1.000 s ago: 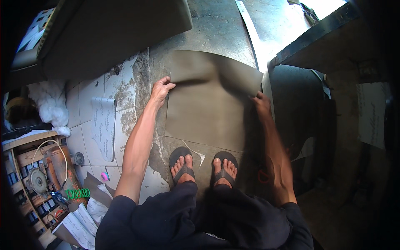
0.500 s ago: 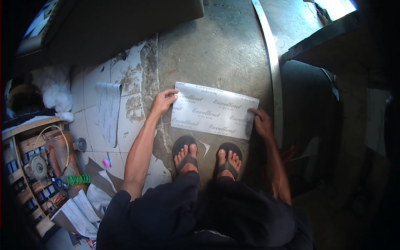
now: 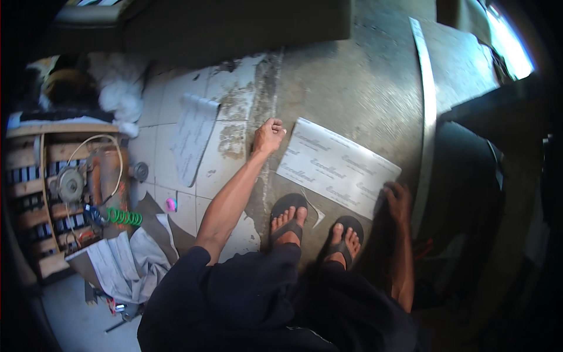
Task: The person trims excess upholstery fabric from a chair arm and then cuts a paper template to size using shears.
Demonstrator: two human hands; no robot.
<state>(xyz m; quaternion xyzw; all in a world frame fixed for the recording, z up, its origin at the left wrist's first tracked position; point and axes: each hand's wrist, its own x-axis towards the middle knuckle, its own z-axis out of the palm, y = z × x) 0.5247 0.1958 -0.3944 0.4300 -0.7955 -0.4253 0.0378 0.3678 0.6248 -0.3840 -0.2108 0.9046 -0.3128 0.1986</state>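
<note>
A pale grey rectangular sheet (image 3: pixel 337 167) with repeated dark script printing lies slantwise over the concrete floor, ahead of my sandalled feet. My left hand (image 3: pixel 270 137) is just off the sheet's left edge, its fingers curled in. A tiny pale spot shows at its fingertips, too small to name. At the sheet's right end, my right hand (image 3: pixel 399 202) is in shadow, with bent fingers on the edge. A thin white pointed scrap (image 3: pixel 317 212) lies by my left sandal (image 3: pixel 288 212).
A similar printed piece (image 3: pixel 196 138) lies on the white tiles to the left. Beyond it are white fluffy stuffing (image 3: pixel 120 97), a wooden slatted frame (image 3: pixel 35 202), a rusty cylinder (image 3: pixel 107 170), a green coiled hose (image 3: pixel 124 217) and crumpled sheeting (image 3: pixel 126 255). A long pale strip (image 3: pixel 428 100) runs along the right.
My left hand has let go of the sheet's left corner and curled its fingers. My right hand has slid lower along the right edge. The whole view has turned and shifted.
</note>
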